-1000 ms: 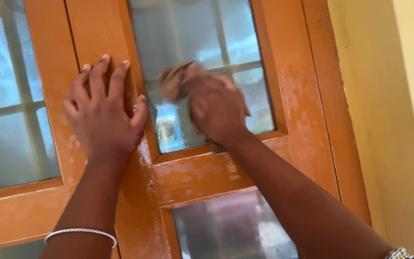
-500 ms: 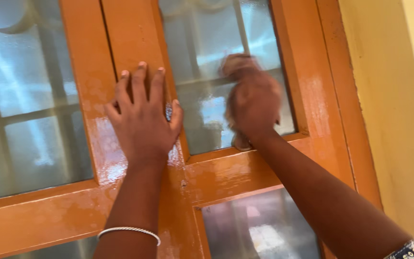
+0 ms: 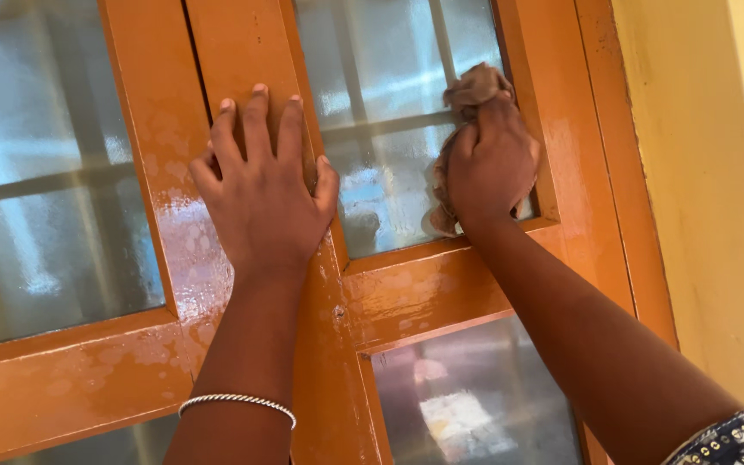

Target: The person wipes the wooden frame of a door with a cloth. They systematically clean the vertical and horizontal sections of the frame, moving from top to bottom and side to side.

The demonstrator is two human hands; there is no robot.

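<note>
Scanning L to R, as seen from the head cam:

L pane (image 3: 45, 172): frosted glass w/ muntin bars, boxed in by glossy orange wood; its lower rail (image 3: 71, 379) runs slanting across the bottom left.

Centre stiles (image 3: 243, 52): two orange uprights side by side, dark seam between them, wet-looking sheen lower down.

Left hand (image 3: 264, 194): spread flat, palm pressed on the centre stiles, fingers pointing up & slightly fanned, thumb out twd the R pane. Holds nothing, just leans on the wood.

Bracelet (image 3: 236, 403): thin silver band round the left wrist, near bottom edge of view.

R pane (image 3: 381, 112): frosted glass, smeary; free glass above & left of the cloth, tight on the right where the frame edge stands.

Cloth (image 3: 474, 86): brownish rag, bunched, pressed on the R pane at its right edge; part sticks out above the fist, part hangs below it by the pane's bottom corner.

Right hand (image 3: 492, 164): clenched round the cloth, knuckles twd camera, close against the right stile.

Lower pane (image 3: 467, 405): glass under the cross rail, forearm crossing in front.

Wall (image 3: 708, 172): yellow, plain, right of the frame.
</note>
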